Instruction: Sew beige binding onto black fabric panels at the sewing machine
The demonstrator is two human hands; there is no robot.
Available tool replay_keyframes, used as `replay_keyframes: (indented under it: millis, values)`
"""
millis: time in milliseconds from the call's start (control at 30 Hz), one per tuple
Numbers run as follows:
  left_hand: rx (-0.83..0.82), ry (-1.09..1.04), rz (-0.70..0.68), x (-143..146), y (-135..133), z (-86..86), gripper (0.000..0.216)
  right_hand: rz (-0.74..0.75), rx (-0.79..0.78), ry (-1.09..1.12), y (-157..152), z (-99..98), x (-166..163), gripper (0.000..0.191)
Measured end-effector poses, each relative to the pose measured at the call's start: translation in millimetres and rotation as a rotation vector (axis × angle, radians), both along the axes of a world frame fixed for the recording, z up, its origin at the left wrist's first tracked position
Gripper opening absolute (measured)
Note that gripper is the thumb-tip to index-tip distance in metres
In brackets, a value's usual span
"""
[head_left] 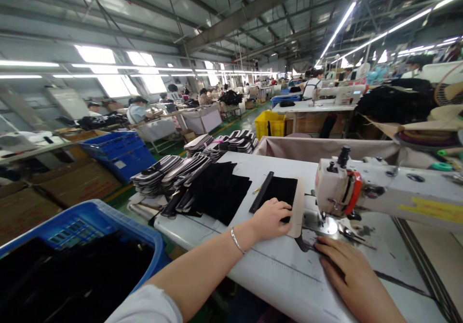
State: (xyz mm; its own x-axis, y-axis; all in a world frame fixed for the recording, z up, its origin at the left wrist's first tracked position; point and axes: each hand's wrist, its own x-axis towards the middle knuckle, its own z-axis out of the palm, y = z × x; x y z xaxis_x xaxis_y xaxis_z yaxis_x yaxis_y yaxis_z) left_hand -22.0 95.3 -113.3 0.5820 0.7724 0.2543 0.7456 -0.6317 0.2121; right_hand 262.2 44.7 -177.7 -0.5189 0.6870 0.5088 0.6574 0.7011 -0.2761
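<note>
My left hand (270, 218) rests with curled fingers on a black fabric piece (281, 191) that lies on a beige backing sheet (298, 207); a black strip (262, 192) lies along its left side. My right hand (349, 271) lies flat and open on the white sewing table (275, 270), its fingertips touching a dark strip (306, 245) that runs toward the needle area (327, 224). The white sewing machine (383, 190) stands just right of the fabric, its head above the needle plate. A silver bracelet (237, 240) circles my left wrist.
A pile of black fabric (217, 193) and stacks of black-and-white shoe pieces (170, 168) fill the table's left end. Blue crates (83, 231) (119, 152) and cardboard boxes (72, 181) stand at left. A yellow crate (269, 123) and other workers sit beyond.
</note>
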Motion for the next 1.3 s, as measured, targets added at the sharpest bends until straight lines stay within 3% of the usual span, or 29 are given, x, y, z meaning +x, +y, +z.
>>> replay_keyframes:
  millis: [133,233,300,433,567,700,833,1033,1167,1233,1300]
  values:
    - [-0.043,-0.004,-0.009,-14,-33,9.0,0.03,-0.009,-0.034,-0.006,-3,2.6,2,0.029]
    - [-0.123,-0.045,-0.003,-23,-35,19.7,0.023,-0.007,-0.063,-0.007,-5,14.0,-2,0.028]
    - [-0.134,-0.071,0.054,-23,-16,24.4,0.027,0.012,-0.081,0.001,-4,26.9,-11,0.029]
    - [-0.125,-0.095,0.142,-11,49,21.5,0.023,0.143,-0.138,-0.061,-4,49.6,-39,0.04]
    - [-0.195,-0.117,0.181,-2,94,12.6,0.022,0.208,-0.167,-0.125,-9,51.4,-56,0.047]
    - [-0.332,-0.18,0.185,-8,109,6.7,0.013,0.189,-0.175,-0.113,-11,49.1,-58,0.047]
    - [-0.465,-0.255,0.17,-16,114,3.8,0.024,0.184,-0.193,-0.122,-12,52.2,-58,0.047]
    - [-0.512,-0.258,0.2,-11,124,12.3,0.022,0.204,-0.196,-0.112,-11,51.0,-57,0.05]
    - [-0.386,-0.243,0.264,0,105,32.6,0.012,0.195,-0.192,-0.103,-10,50.4,-58,0.046]
    - [-0.322,-0.266,0.278,3,68,41.5,0.027,0.191,-0.178,-0.079,-11,51.4,-58,0.045]
    - [-0.369,-0.289,0.224,0,11,44.3,0.031,0.186,-0.163,-0.048,-15,54.1,-54,0.044]
